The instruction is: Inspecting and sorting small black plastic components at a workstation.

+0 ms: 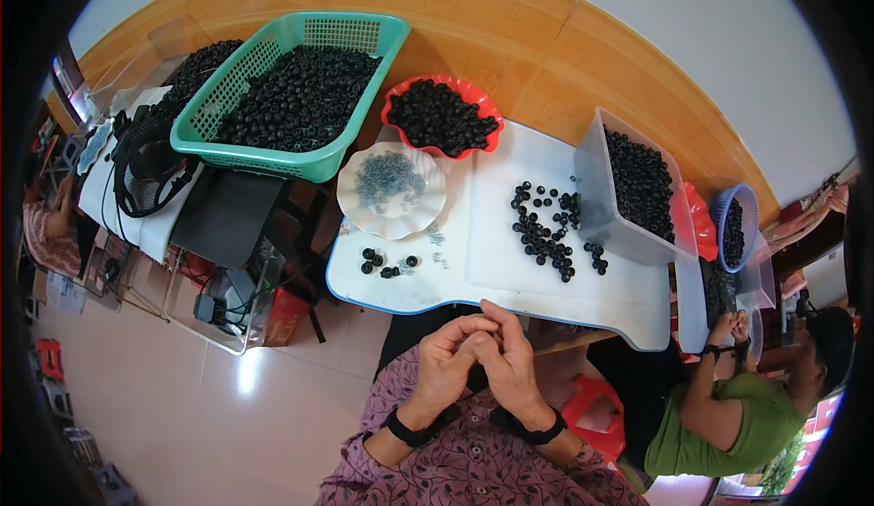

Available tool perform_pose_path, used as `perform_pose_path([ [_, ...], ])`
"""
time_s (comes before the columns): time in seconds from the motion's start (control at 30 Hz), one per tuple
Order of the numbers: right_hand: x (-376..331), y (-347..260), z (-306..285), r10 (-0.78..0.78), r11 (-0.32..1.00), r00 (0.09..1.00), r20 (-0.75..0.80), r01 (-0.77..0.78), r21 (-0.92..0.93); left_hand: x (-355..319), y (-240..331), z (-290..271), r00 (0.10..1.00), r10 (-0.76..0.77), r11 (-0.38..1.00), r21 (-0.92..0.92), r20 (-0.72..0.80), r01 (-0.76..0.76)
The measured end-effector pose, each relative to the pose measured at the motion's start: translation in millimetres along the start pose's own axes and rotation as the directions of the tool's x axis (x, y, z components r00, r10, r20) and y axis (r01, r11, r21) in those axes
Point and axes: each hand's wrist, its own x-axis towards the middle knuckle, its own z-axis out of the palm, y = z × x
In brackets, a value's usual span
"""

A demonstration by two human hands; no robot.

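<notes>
Fingers of the left hand (444, 358) and right hand (514, 371) are brought together at the tips, just off the near edge of the white surface (437, 293); right index is held fairly straight. Whether a part is clamped between them can't be told, tips are partly hidden.

Head view: black round pieces (566, 275) are scattered loose on the right half of the surface, holes seen in some. More are heaped in the clear bin (603, 219), far right, and the red bowl (492, 125), far middle. A few are set on the near side of the wavy white plate (393, 225), left, which is loaded with small clear-grey bits (387, 177). Bulk is held in the green basket (264, 162), far left.

Handling, judged only: black pieces look light, fairly stiff, not fragile; rolling to be expected. Best gripped across the outer sides, thumb against index, hole left clear. Grey bits look very light, fiddly, easily dropped; best pinched singly by the fingertips. Material of either can't be confirmed.
</notes>
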Motion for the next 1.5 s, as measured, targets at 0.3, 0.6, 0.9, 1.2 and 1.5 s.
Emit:
perform_pose_path([
  [0.3,0.7,-2.1,-22.9,0.052,0.952,0.998,0.025,-0.057,0.301,15.6,1.9,-5.0,0.975,-0.135,0.826,-0.523,0.176,0.209],
  [0.6,23.2,-19.9,-27.7,-0.086,0.983,0.995,0.058,0.075,0.165,24.7,-5.9,-10.1,0.983,-0.174,0.833,-0.523,0.063,0.181],
  [0.9,59.7,-0.1,-27.6,-0.35,0.901,0.931,0.103,0.365,-0.234,46.6,-13.0,-27.9,0.98,-0.143,0.979,-0.166,-0.142,0.119],
  [1.2,193.3,-0.3,-35.2,0.005,0.999,0.999,-0.044,-0.007,-0.04,57.8,-34.7,-50.3,0.96,0.136,0.943,0.328,-0.244,-0.051],
  [1.5,298.6,5.0,-48.0,0.001,1.0,0.979,-0.203,0.003,0.019,58.7,-31.2,-54.0,0.976,0.109,0.933,0.357,-0.19,-0.034],
])
